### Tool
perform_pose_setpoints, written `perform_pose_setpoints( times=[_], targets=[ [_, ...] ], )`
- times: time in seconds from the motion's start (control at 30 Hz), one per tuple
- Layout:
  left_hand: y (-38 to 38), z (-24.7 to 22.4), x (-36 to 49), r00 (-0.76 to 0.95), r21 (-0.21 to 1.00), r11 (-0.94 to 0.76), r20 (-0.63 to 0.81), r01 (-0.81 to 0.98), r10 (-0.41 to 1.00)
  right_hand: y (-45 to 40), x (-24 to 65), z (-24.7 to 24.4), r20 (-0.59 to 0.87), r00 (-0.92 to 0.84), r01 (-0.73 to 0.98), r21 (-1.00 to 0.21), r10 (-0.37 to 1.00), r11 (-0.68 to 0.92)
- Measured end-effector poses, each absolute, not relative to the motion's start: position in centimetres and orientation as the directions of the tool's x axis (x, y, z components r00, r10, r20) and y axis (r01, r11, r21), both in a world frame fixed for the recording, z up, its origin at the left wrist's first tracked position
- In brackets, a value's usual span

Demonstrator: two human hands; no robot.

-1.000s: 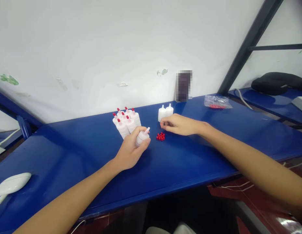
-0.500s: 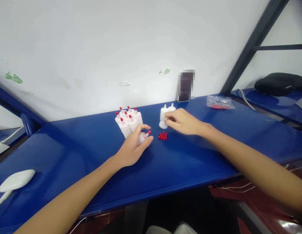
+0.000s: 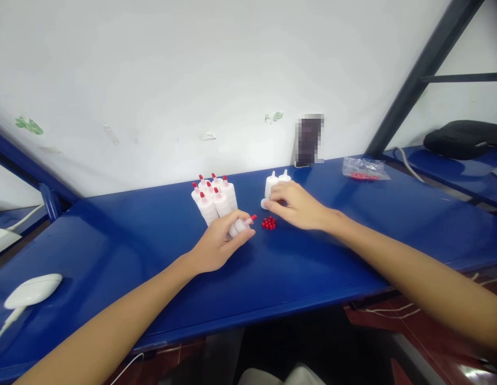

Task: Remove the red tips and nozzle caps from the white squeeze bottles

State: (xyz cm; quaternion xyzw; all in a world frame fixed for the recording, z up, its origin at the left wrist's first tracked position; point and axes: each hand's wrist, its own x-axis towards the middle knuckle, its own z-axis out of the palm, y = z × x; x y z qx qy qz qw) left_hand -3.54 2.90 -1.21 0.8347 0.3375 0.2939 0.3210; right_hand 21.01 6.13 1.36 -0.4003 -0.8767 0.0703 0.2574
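My left hand point(image 3: 220, 243) is closed around a small white squeeze bottle point(image 3: 238, 227) with a red cap on its nozzle, tilted to point up and right. My right hand point(image 3: 298, 206) has its fingers curled over another white piece point(image 3: 265, 203), which looks like a squeeze bottle's round end; the rest is hidden by the fingers. Just behind that hand stand two white squeeze bottles point(image 3: 271, 186) with uncapped nozzles. Between my hands lies a small cluster of red caps point(image 3: 268, 223). Several upright red-capped bottles point(image 3: 221, 203) stand grouped beyond my left hand.
A clear plastic bag point(image 3: 364, 169) with red caps lies at the back right of the blue table point(image 3: 248, 289). A phone point(image 3: 308, 141) leans on the wall. At the left edge sits a white device point(image 3: 33, 291) with a cable.
My left fingers have closed more firmly round the red-capped bottle, which has shifted slightly right. My right hand has turned a little, and less of the white round end shows.
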Motion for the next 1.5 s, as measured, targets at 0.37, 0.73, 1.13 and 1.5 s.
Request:
perform_pose_setpoints(
  times=[0.37,0.73,1.13,1.5],
  targets=[
    [3.2,-1.6,-3.3,0.608,0.611,-0.694,0.4,0.381,0.686,3.7,19.3,1.2,0.356,-0.652,0.343,-0.649,0.67,0.679],
    [3.0,-1.1,-3.1,0.698,0.505,-0.801,0.445,0.322,0.561,4.4,19.4,1.4,0.263,-0.728,0.204,-0.799,0.634,0.566],
    [2.6,-1.3,-3.5,0.732,0.444,-0.801,0.37,0.402,0.572,6.5,23.0,2.6,-0.024,-0.537,0.787,-0.374,0.843,0.491],
    [2.7,-1.0,-3.0,0.645,0.613,-0.685,0.348,0.393,0.681,7.0,22.9,1.6,-0.082,-0.625,0.754,-0.32,0.777,0.573]
  ],
)
